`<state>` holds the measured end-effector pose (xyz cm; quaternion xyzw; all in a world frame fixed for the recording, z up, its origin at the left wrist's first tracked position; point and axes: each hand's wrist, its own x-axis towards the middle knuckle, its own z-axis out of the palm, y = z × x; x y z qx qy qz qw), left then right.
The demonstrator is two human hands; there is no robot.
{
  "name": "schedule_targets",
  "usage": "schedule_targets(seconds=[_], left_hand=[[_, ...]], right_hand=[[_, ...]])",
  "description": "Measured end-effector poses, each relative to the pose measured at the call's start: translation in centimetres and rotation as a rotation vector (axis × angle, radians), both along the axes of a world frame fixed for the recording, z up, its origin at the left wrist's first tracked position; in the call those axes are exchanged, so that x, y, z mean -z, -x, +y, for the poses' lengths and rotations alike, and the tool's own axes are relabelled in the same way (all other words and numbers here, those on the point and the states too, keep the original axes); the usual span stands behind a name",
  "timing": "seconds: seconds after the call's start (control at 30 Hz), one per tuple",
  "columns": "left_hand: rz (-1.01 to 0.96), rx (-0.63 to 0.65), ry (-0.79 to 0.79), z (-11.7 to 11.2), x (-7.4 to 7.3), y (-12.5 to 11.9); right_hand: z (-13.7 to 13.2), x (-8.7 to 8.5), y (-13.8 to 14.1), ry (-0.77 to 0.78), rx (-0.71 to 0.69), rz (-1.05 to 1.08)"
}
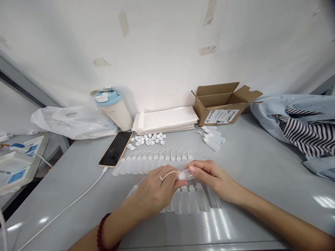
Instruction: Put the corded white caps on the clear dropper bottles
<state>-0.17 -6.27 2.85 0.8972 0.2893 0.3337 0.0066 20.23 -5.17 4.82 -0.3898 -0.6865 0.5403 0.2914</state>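
My left hand [154,190] and my right hand [211,177] meet over the grey table [261,164], both pinched on one small clear plastic bottle [186,175]. A thin white cap strap [169,174] curls out from my left fingers. Under my hands lies a row of small clear bottles [193,198] on their sides. Just beyond them lies another row of bottles with curved white straps [154,162]. Further back sits a heap of small white caps [148,139].
A phone [115,148] on a white cable lies to the left. Behind stand a blue-lidded cup [113,108], a stack of white bags [167,120], an open cardboard box [222,104] and a few loose bottles [211,137]. Cloth [300,125] lies at right, a plastic bag [73,122] at left.
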Motion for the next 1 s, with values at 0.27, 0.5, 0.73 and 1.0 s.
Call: schedule_targets(seconds=[0.27, 0.5, 0.73, 1.0], left_hand=[[-0.102, -0.018, 0.139, 2.2, -0.1, 0.6], [-0.08, -0.269, 0.402, 5.1, -1.0, 3.5], [0.171, -0.256, 0.47, 6.2, -0.7, 4.2], [0.262, -0.233, 0.565, 6.9, -0.6, 4.5]], right_hand=[[0.4, 0.9, 0.0, -0.132, 0.117, -0.069], [3.2, 1.6, -2.0, -0.539, 0.446, -0.31], [6.4, 3.4, -4.5, -0.87, 0.649, -0.688], [7.6, 4.5, -4.8, -0.86, 0.667, -0.87]])
